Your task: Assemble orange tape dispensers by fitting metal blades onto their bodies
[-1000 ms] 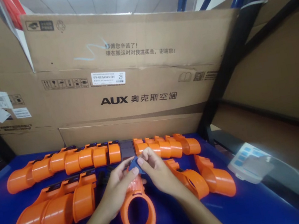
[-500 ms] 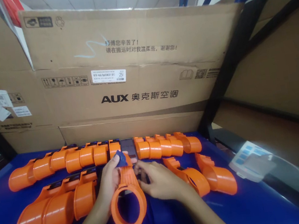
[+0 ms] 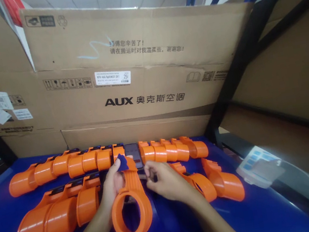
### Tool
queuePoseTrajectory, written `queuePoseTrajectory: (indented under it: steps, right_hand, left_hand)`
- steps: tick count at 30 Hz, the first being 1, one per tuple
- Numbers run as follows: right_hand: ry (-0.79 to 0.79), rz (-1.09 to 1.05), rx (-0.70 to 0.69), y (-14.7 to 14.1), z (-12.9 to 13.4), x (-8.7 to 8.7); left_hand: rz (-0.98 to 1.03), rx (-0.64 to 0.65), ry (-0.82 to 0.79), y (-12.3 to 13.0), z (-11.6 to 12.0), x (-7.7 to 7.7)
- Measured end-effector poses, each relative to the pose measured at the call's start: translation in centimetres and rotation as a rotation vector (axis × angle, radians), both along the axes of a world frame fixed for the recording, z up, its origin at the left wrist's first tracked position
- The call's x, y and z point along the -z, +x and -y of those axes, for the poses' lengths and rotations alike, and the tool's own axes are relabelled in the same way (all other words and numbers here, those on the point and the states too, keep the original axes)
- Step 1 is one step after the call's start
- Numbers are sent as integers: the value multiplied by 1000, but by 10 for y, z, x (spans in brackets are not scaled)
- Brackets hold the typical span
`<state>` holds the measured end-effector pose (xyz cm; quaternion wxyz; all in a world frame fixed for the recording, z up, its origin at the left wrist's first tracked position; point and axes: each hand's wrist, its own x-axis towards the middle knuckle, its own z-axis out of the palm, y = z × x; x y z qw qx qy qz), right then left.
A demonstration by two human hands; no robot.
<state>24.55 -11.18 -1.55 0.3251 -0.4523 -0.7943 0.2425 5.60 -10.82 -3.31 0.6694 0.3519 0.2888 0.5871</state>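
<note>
Hand-held orange tape dispenser, so judged from its ring and handle; clock directions are taken from the centre of its ring, with twelve o'clock toward the carton. The orange tape dispenser (image 3: pixel 134 185) is raised over the blue work surface (image 3: pixel 171 228), ring toward the wearer. The left hand (image 3: pixel 112 186) grips its upper handle from eleven o'clock, thumb against the small blue end piece (image 3: pixel 122 162). The right hand (image 3: pixel 165 180) lies at about one to two o'clock, just beside the handle, its fingers narrowly curled; whether they enclose anything cannot be told. A smartphone (image 3: pixel 132 154) lies near twelve o'clock, between the back-left row of dispensers (image 3: pixel 76 165) and the back-right row (image 3: pixel 171 153). The front-left row (image 3: pixel 60 216) occupies nine to ten o'clock, and a loose right-hand pair (image 3: pixel 225 186) two to three. Behind stands the AUX carton (image 3: pixel 148 111). In handling, a firm left grip low on the handle would probably steady the body, with thumb pressure directed squarely through the blue piece to limit tilting; the right fingertips seem best placed opposite, bracing the handle without twisting it.
</note>
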Motion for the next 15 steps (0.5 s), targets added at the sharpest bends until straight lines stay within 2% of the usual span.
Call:
queuePoseTrajectory:
  steps: [5,7,11,15]
  right_hand:
    - [68,-271,284,7,-14,5]
    - [78,-375,351,7,-16,6]
    - [85,-517,368,3,-16,4]
    - [31,-675,253,-2,-15,2]
  left_hand:
    - [89,159,-48,0,5,-6]
    - [86,230,-84,3,9,-9]
    - [53,207,-74,12,13,-11]
    - [103,194,-115,9,8,-5]
